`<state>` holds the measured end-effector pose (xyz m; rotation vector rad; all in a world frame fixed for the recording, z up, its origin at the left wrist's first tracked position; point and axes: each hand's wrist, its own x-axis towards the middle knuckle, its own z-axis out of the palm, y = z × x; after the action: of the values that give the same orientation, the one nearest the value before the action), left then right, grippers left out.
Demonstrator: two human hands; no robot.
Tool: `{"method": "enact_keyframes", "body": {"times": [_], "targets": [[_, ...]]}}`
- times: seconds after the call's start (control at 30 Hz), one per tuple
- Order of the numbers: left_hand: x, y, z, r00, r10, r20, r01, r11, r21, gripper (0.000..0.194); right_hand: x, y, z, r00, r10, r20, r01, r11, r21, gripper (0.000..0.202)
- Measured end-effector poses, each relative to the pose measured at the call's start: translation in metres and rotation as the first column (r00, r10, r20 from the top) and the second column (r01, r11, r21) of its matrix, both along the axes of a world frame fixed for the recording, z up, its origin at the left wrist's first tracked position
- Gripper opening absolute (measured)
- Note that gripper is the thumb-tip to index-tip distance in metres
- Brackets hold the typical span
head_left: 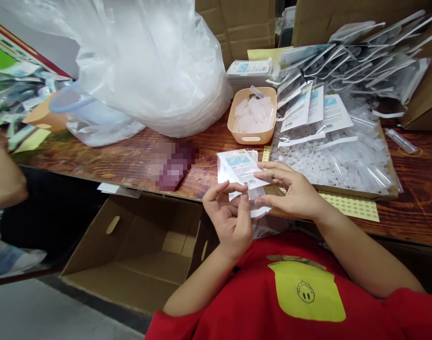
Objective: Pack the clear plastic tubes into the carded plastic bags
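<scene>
My left hand (232,219) is in front of the table's edge, thumb and index finger pinched at the side of a small clear plastic bag (257,194). From the other side my right hand (294,191) grips the same bag, its thumb low on the plastic and its fingers curved over the top. Just beyond the fingertips lie white printed cards (237,163) with a blue picture and a barcode, in clear sleeves. The fingers partly cover the bag, and I cannot make out what is inside it.
A peach basket (251,138) holds small clear plastic pieces. To its right, a cardboard tray (365,192) carries a heap of clear parts and packed bags. A large white plastic bag (159,71) bulges at the back left. Below stands an open carton (131,255). Another person's arm (5,174) shows far left.
</scene>
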<state>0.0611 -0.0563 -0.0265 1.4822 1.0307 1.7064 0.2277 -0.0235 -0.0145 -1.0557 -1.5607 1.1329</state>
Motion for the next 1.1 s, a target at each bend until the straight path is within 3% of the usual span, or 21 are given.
{"method": "enact_keyframes", "body": {"times": [0.17, 0.27, 0.33, 0.4, 0.43, 0.5, 0.6, 0.7, 0.9, 0.97, 1.03, 1.1], "targets": [[0.009, -0.014, 0.012, 0.995, -0.059, -0.075, 0.066, 0.992, 0.106, 0.034, -0.015, -0.006, 0.006, 0.967, -0.226, -0.12, 0.247, 0.948, 0.202, 0.01], [0.012, -0.017, 0.021, 0.984, -0.145, -0.107, 0.157, 0.981, 0.117, 0.043, -0.003, -0.007, 0.023, 0.952, -0.303, -0.035, 0.293, 0.876, 0.383, 0.013], [0.006, -0.01, 0.027, 0.976, -0.155, -0.152, 0.177, 0.973, 0.148, 0.049, 0.022, -0.003, 0.04, 0.923, -0.381, 0.056, 0.296, 0.795, 0.529, 0.011], [-0.009, 0.004, 0.033, 0.951, -0.102, -0.29, 0.158, 0.972, 0.175, 0.046, 0.06, 0.007, 0.058, 0.832, -0.537, 0.14, 0.325, 0.675, 0.662, 0.01], [-0.018, 0.013, 0.035, 0.906, -0.065, -0.419, 0.149, 0.974, 0.171, 0.042, 0.083, 0.015, 0.066, 0.759, -0.631, 0.161, 0.353, 0.606, 0.713, 0.011], [-0.039, 0.032, 0.035, 0.717, -0.02, -0.696, 0.175, 0.973, 0.152, 0.027, 0.128, 0.033, 0.078, 0.608, -0.765, 0.213, 0.417, 0.536, 0.734, 0.014], [-0.065, 0.057, 0.026, 0.406, 0.008, -0.914, 0.287, 0.948, 0.136, 0.013, 0.177, 0.065, 0.085, 0.505, -0.798, 0.33, 0.476, 0.576, 0.664, 0.019], [-0.078, 0.069, 0.017, 0.237, -0.052, -0.97, 0.326, 0.945, 0.029, 0.027, 0.189, 0.093, 0.077, 0.481, -0.753, 0.449, 0.462, 0.653, 0.6, 0.023], [-0.082, 0.075, 0.022, 0.149, -0.196, -0.969, 0.341, 0.93, -0.136, 0.049, 0.162, 0.14, 0.039, 0.57, -0.572, 0.589, 0.329, 0.816, 0.475, 0.011], [-0.082, 0.078, 0.026, 0.118, -0.212, -0.97, 0.346, 0.924, -0.16, 0.052, 0.161, 0.149, 0.031, 0.581, -0.497, 0.645, 0.257, 0.864, 0.434, 0.024], [-0.082, 0.081, 0.029, 0.094, -0.207, -0.974, 0.358, 0.92, -0.161, 0.052, 0.164, 0.151, 0.033, 0.562, -0.43, 0.706, 0.163, 0.895, 0.416, 0.043], [-0.082, 0.082, 0.031, 0.089, -0.173, -0.981, 0.379, 0.917, -0.127, 0.051, 0.168, 0.146, 0.047, 0.522, -0.409, 0.749, 0.065, 0.894, 0.443, 0.06]]}}
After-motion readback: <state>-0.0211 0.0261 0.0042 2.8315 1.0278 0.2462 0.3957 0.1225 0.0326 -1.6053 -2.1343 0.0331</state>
